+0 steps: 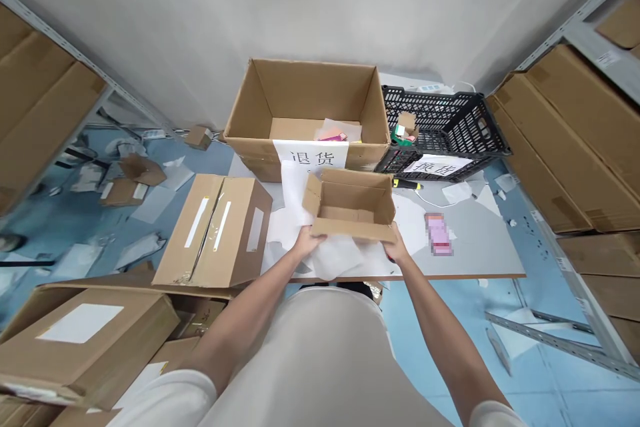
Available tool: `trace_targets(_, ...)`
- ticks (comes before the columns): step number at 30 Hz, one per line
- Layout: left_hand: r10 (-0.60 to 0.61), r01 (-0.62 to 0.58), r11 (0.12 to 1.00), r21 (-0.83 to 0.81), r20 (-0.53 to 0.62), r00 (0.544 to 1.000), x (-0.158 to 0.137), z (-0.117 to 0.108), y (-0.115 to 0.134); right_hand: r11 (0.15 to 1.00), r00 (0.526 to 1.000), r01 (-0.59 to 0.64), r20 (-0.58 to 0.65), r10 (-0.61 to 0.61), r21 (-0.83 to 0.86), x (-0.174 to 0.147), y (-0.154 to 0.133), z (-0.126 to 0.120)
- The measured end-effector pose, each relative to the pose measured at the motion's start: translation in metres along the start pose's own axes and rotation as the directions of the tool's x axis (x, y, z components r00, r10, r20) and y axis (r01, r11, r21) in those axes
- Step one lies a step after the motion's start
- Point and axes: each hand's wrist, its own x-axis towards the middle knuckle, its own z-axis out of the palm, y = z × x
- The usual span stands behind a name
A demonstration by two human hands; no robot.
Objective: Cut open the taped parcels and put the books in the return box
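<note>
Both my hands grip a small open cardboard box point(354, 229) by its near corners, above the grey table. My left hand point(306, 243) closes on the left corner, and my right hand point(397, 247) closes on the right one. Inside the box I see only bare cardboard. White paper sheets point(336, 257) lie beneath it and between my hands. To the right of my right hand lies a pink, blurred-out item point(439, 235). Just behind the small box stands a large open carton point(250, 151) with a white sign, holding a few small packets.
A black plastic crate point(453, 140) with small items stands at the back right. A yellow-and-black tool point(407, 184) lies before it. On the left sit a taped carton point(213, 230) and a big box point(75, 340) of cartons. Shelves with cartons point(565, 140) flank both sides; scraps litter the blue floor.
</note>
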Motion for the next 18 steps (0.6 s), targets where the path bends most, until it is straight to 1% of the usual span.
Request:
trace_targets(2,0.105,-0.104,0.992,0.072,-0.017,0.994,-0.010,-0.011,0.008,0.999,1.000,-0.001,-0.019,0.002,0.032,-0.009,-0.008,-0.001)
trace_targets(4,0.243,-0.239,0.956,0.168,-0.002,0.970,-0.022,-0.022,0.016,0.998,0.997,-0.037,-0.071,0.041,0.060,-0.018,-0.020,-0.001)
trace_targets(5,0.292,-0.289,0.934,0.209,0.014,0.956,-0.029,-0.026,0.019,0.996,0.994,-0.052,-0.096,0.058,0.067,-0.022,-0.027,0.000)
trace_targets(6,0.317,-0.313,0.920,0.234,0.023,0.948,-0.036,-0.030,0.023,0.995,0.992,-0.057,-0.112,0.066,0.076,-0.026,-0.034,0.001)
trace_targets(8,0.294,-0.290,0.930,0.225,0.019,0.956,-0.049,-0.035,0.030,0.992,0.995,-0.035,-0.093,0.047,0.121,-0.035,-0.050,0.002)
trace_targets(10,0.240,-0.240,0.957,0.162,0.018,0.971,-0.059,-0.038,0.038,0.982,1.000,0.003,-0.021,0.001,0.191,-0.045,-0.063,0.000)
trace_targets(12,0.203,-0.209,0.974,0.089,0.069,0.977,-0.068,-0.038,0.047,0.971,0.999,0.019,0.038,-0.029,0.238,-0.059,-0.071,-0.010)
trace_targets(13,0.197,-0.204,0.977,0.065,0.110,0.974,-0.072,-0.036,0.052,0.969,0.999,0.020,0.044,-0.031,0.247,-0.067,-0.072,-0.017)
trace_targets(15,0.199,-0.209,0.977,0.035,0.195,0.960,-0.076,-0.026,0.063,0.968,1.000,0.015,-0.015,-0.011,0.250,-0.086,-0.066,-0.037)
trace_targets(17,0.189,-0.196,0.981,-0.002,0.271,0.944,-0.074,-0.007,0.074,0.965,0.988,-0.001,-0.152,0.042,0.263,-0.109,-0.052,-0.060)
trace_targets(18,0.174,-0.176,0.984,-0.024,0.318,0.932,-0.071,0.007,0.079,0.961,0.967,-0.005,-0.244,0.075,0.275,-0.124,-0.043,-0.071)
